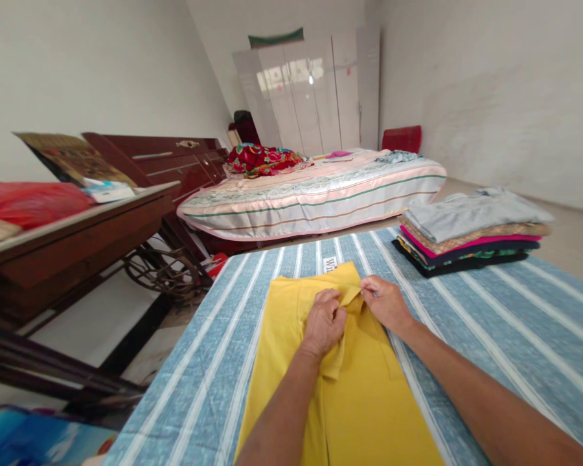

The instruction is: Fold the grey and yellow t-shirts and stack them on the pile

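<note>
A yellow garment (369, 395) lies lengthwise on the blue striped cloth, its far edge near the middle of the view; whether it is a shirt or a dress I cannot tell. My left hand (326, 321) rests on its upper part with curled fingers closed on a fold of the fabric. To its right, my right hand (385, 301) pinches the raised edge of a yellow flap between thumb and fingertips. A loose strip of the same fabric hangs below my left hand. Just past the garment's far edge is a white printed label (329, 264), partly covered.
The blue striped cloth (214, 362) covers the surface under the garment. A stack of folded clothes (471, 230) stands at the right. Beyond lies a bed (315, 204) with a red floral bundle (267, 160). On the left stands a wooden sewing-machine table (78, 239) with a red plastic bag (34, 200).
</note>
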`<control>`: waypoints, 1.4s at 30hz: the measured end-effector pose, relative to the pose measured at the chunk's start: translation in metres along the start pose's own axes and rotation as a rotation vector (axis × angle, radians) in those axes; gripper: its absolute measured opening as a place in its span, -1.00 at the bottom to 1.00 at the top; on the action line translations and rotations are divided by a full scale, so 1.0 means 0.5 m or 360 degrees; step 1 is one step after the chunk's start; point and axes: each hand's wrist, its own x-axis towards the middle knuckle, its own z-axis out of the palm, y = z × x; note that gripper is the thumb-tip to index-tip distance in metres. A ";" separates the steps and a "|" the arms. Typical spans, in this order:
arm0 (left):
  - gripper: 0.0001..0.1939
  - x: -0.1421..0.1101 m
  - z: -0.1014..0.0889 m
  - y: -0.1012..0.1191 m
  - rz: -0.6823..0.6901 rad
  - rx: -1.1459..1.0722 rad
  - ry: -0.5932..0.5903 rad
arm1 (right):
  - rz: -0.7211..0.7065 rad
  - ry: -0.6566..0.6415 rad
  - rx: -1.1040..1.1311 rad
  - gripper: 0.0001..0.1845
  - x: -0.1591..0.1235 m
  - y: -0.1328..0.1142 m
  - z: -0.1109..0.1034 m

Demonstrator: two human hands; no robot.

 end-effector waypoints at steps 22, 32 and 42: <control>-0.84 -0.001 0.011 -0.013 0.0059 0.0221 0.0048 | -0.0123 -0.0167 -0.0759 -0.72 -0.001 -0.023 -0.020; -0.57 0.002 0.012 0.019 -0.0061 0.0633 -0.0545 | 0.0245 -0.0033 -0.0256 -0.71 0.015 0.040 -0.001; -0.32 0.006 0.023 0.023 -0.0164 0.0700 -0.0757 | 0.0230 -0.0070 -0.0157 -0.72 0.013 0.017 -0.008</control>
